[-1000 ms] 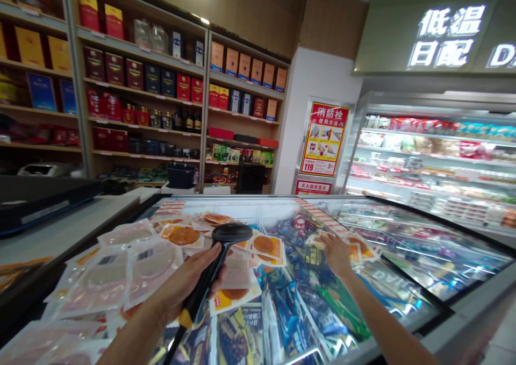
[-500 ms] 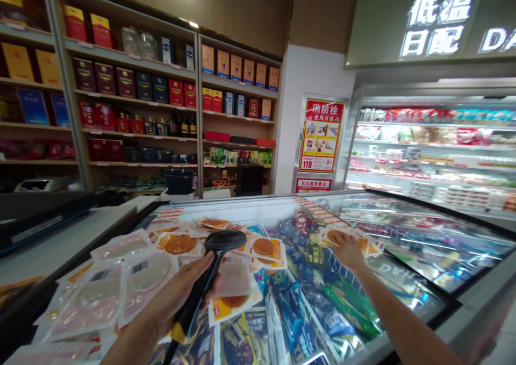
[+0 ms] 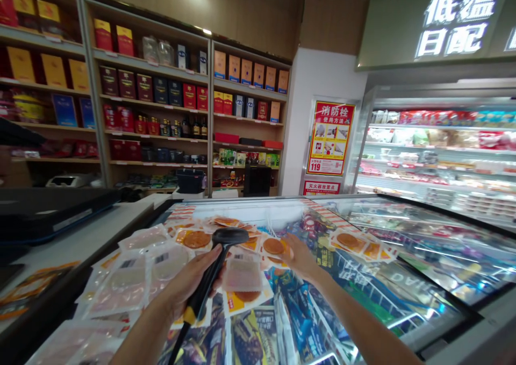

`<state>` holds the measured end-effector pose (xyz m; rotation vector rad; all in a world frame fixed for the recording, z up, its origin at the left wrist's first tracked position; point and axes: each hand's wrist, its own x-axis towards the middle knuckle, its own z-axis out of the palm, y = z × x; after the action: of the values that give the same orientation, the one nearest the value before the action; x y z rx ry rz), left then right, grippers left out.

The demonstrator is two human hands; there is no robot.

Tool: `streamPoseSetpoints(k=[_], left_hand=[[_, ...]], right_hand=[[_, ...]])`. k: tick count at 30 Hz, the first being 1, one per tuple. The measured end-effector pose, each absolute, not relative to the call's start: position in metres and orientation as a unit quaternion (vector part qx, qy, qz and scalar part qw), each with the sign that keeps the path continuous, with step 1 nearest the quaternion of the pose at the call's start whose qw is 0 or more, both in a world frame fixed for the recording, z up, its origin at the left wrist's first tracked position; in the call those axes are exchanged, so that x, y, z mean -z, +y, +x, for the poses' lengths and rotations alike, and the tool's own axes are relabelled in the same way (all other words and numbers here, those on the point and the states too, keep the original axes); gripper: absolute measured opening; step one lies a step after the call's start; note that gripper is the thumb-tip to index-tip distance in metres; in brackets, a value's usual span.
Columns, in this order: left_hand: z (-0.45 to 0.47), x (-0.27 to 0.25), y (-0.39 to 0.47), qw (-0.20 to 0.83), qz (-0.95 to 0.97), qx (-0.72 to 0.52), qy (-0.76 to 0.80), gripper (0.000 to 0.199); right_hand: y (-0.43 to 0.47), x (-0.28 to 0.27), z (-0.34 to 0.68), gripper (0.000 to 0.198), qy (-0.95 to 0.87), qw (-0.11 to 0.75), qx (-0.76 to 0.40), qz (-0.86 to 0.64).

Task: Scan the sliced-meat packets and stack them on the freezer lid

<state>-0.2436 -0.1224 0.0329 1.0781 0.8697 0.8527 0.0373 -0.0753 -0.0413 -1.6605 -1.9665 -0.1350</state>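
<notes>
My left hand point(image 3: 201, 279) is wrapped round the handle of a black barcode scanner point(image 3: 229, 236) with yellow accents and a trailing cable. Its head points forward over the chest freezer. Just beyond the scanner's head, a flat clear packet with a round orange-brown patty point(image 3: 274, 245) lies on others. The stretched fingers of my right hand point(image 3: 298, 257) are at that packet's right edge; whether they grip it I cannot tell. A pale packet lying face down point(image 3: 242, 273) is beside my left hand, over another patty packet. Farther right, several patty packets point(image 3: 350, 241) lie overlapping on the freezer glass.
Pale packets point(image 3: 124, 279) with barcodes are spread at the left. Bagged frozen goods point(image 3: 250, 335) show below, with wire dividers. A dark flat device point(image 3: 52, 209) stands on the left counter. Shelves of boxes point(image 3: 149, 85) and a lit refrigerated case point(image 3: 435, 155) stand behind.
My right hand has left the packets at the right and moved left to the patty packet near the scanner. My left hand still holds the scanner. The view has turned slightly left.
</notes>
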Motion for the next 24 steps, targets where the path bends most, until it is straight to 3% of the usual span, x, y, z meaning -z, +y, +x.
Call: streamPoseSetpoints(k=[6, 14, 17, 21, 24], left_hand=[[-0.241, -0.032, -0.122, 0.689, 0.483, -0.37, 0.394, 0.045], [-0.232, -0.039, -0.134, 0.698, 0.487, -0.378, 0.363, 0.04], [-0.231, -0.04, -0.137, 0.71, 0.486, -0.371, 0.35, 0.038], [-0.228, -0.038, -0.136, 0.731, 0.475, -0.351, 0.342, 0.039], [-0.223, -0.037, -0.139, 0.74, 0.467, -0.348, 0.337, 0.04]], right_hand=[[-0.075, 0.041, 0.013, 0.043, -0.761, 0.252, 0.015, -0.597], [-0.083, 0.04, 0.03, 0.036, -0.771, 0.328, -0.05, -0.543], [-0.077, 0.041, 0.045, 0.035, -0.701, 0.417, -0.094, -0.57], [-0.069, 0.043, 0.062, 0.033, -0.493, 0.621, -0.235, -0.562], [-0.069, 0.043, 0.065, 0.031, -0.384, 0.706, -0.306, -0.51]])
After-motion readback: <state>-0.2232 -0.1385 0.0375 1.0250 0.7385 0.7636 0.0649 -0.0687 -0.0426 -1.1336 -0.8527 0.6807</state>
